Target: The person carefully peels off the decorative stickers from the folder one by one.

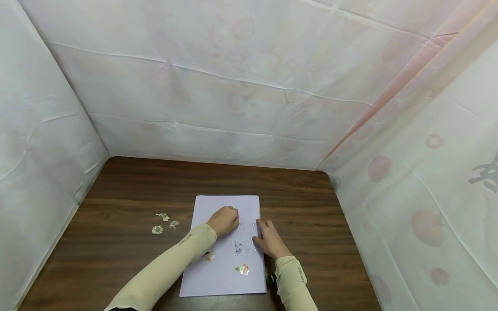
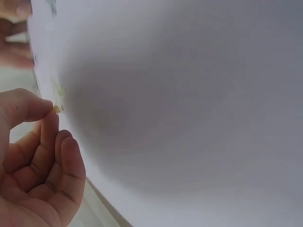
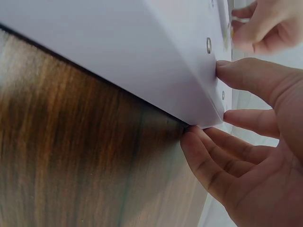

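Left hand (image 1: 225, 220): pinched a small yellow piece (image 2: 57, 109) at the far half of a pale folder (image 1: 221, 283). Right hand (image 1: 271, 240): loosely extended fingers touched its right edge; steady bracing, light pinch seemed best.

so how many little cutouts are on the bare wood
3, grouped on the left of the table: a ring-shaped cutout frontmost, another cutout farthest back, and a third cutout rightmost. The left sleeve could hide more.
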Tool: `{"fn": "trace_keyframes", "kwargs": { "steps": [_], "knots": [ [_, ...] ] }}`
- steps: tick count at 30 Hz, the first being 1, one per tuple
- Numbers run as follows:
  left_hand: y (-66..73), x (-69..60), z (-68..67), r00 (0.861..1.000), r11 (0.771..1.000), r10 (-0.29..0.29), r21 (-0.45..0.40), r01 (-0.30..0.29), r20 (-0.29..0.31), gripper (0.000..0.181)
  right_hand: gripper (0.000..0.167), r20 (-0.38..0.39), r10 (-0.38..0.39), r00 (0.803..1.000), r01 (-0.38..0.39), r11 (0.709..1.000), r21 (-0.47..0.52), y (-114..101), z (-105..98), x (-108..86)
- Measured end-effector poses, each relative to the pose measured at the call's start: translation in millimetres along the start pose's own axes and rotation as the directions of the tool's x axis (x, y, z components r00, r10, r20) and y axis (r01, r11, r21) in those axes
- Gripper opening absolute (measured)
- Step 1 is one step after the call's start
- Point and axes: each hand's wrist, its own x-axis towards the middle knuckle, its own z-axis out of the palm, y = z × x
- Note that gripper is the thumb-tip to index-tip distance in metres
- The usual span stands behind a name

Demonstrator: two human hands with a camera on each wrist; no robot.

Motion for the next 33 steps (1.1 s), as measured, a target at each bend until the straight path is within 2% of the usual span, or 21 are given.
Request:
{"fn": "trace_keyframes", "kwargs": {
  "steps": [3, 8, 14, 18, 25, 33],
  "knots": [
    [-16.7, -8.0, -9.4, 0.998, 0.998, -0.059, -0.03, 0.059, -0.006, 0.013, 0.062, 0.007, 0.011, 1.0, -0.011, 1.0, 0.003, 1, -1, -0.3],
    [-53.6, -31.0, -27.0, 0.989, 0.988, -0.145, -0.052, 0.144, -0.021, 0.011, 0.063, 0.011, 0.009, 1.0, -0.009, 1.0, -0.009, 4, 0, -0.3],
    [-95.7, -61.8, -52.5, 0.979, 0.979, -0.2, -0.041, 0.199, -0.027, 0.012, 0.063, -0.005, 0.001, 1.0, -0.001, 1.0, -0.013, 8, 1, 0.1],
    [-116.5, -75.9, -66.5, 0.97, 0.971, -0.239, -0.025, 0.238, -0.037, 0.013, 0.063, 0.001, 0.005, 1.0, -0.004, 1.0, -0.018, 9, -2, -0.8],
    [-134.7, -85.2, -77.6, 0.96, 0.962, -0.275, -0.012, 0.274, -0.053, 0.011, 0.063, 0.006, 0.024, 1.0, -0.024, 1.0, -0.018, 9, -7, -1.3],
    [-138.7, -89.6, -81.2, 0.956, 0.959, -0.281, 0.005, 0.282, -0.083, 0.009, 0.063, 0.016, 0.035, 0.999, -0.035, 0.999, -0.011, 10, -6, -1.5]
  ]
}}
